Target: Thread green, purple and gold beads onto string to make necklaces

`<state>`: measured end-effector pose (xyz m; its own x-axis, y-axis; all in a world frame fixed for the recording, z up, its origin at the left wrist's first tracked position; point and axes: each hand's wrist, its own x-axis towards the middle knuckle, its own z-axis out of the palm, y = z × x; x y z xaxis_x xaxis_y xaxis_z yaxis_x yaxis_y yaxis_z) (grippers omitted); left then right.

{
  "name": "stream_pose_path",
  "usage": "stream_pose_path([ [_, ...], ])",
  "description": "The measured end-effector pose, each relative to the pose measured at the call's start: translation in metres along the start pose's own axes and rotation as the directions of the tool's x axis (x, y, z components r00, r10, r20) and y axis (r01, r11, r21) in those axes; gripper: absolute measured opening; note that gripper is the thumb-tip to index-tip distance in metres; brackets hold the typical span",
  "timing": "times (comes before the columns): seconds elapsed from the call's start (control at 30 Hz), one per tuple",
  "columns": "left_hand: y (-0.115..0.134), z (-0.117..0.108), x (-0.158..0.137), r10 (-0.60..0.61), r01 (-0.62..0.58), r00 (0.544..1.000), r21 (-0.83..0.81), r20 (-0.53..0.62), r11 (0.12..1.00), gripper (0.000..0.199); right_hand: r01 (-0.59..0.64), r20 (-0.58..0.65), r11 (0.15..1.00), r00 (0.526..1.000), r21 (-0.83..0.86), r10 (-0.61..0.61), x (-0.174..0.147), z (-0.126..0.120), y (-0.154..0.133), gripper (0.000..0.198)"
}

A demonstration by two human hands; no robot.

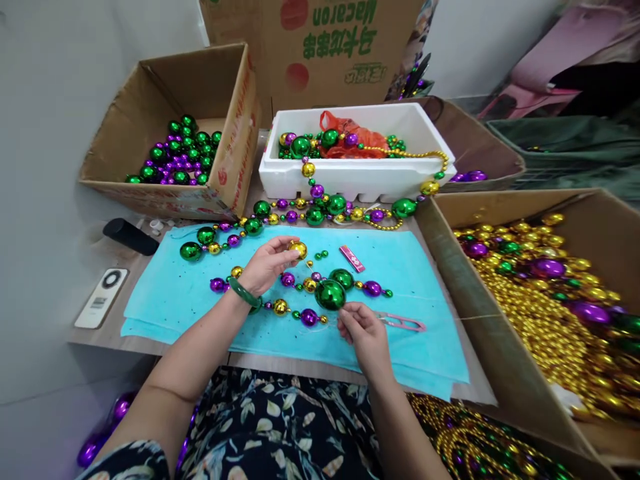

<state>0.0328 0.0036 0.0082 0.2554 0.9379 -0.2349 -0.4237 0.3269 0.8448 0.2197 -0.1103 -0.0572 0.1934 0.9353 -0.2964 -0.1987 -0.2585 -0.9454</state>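
My left hand (265, 267), with a green bangle (243, 291) at its wrist, pinches a shiny gold bead (299, 250) above the blue cloth (195, 327). My right hand (367, 337) has its thumb and forefinger pressed together at the lower right edge of a large green bead (330, 295); what lies between the fingertips is too small to make out. A string of purple, gold and green beads (280, 307) curves over the cloth beneath both hands. Pink thread snips (404, 323) lie just right of my right hand. Small loose green beads (321, 255) sit near the gold one.
Behind the cloth, a finished-looking bead garland (315, 215) lies before a white foam box (350, 175). Cardboard boxes of beads stand at left (150, 200) and right (505, 333). A pink packet (352, 259), a white phone (101, 298) and a black case (130, 237) are on the table.
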Motion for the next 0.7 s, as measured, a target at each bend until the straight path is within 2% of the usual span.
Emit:
stream_pose_path([
  [0.17,-0.006,0.004,0.002,-0.043,0.046,0.998,-0.063,0.043,0.997,0.028,-0.078,0.045,0.997,0.996,-0.003,0.078,0.000,-0.011,-0.001,0.028],
  [0.27,-0.008,0.007,0.002,-0.079,0.087,0.993,-0.083,0.090,0.993,0.026,-0.133,0.079,0.990,0.988,0.049,0.129,-0.001,-0.018,-0.001,0.030],
  [0.37,-0.012,0.010,-0.001,-0.139,0.145,0.978,-0.026,0.156,0.989,0.027,-0.168,0.088,0.983,0.983,0.076,0.162,-0.001,-0.021,-0.001,0.032],
  [0.5,-0.020,0.014,-0.004,-0.172,0.154,0.965,0.103,0.197,0.983,0.036,-0.108,0.030,0.990,0.994,0.089,0.106,0.000,-0.018,0.002,0.035],
  [0.6,-0.023,0.017,-0.003,-0.137,0.115,0.978,0.148,0.155,0.982,0.032,-0.068,0.028,0.993,0.997,0.100,0.066,0.001,-0.018,0.004,0.039],
  [0.7,-0.019,0.025,-0.005,0.016,-0.049,0.990,0.238,0.137,0.970,0.025,-0.070,0.103,0.998,0.992,0.006,0.069,0.004,-0.025,0.001,0.038],
])
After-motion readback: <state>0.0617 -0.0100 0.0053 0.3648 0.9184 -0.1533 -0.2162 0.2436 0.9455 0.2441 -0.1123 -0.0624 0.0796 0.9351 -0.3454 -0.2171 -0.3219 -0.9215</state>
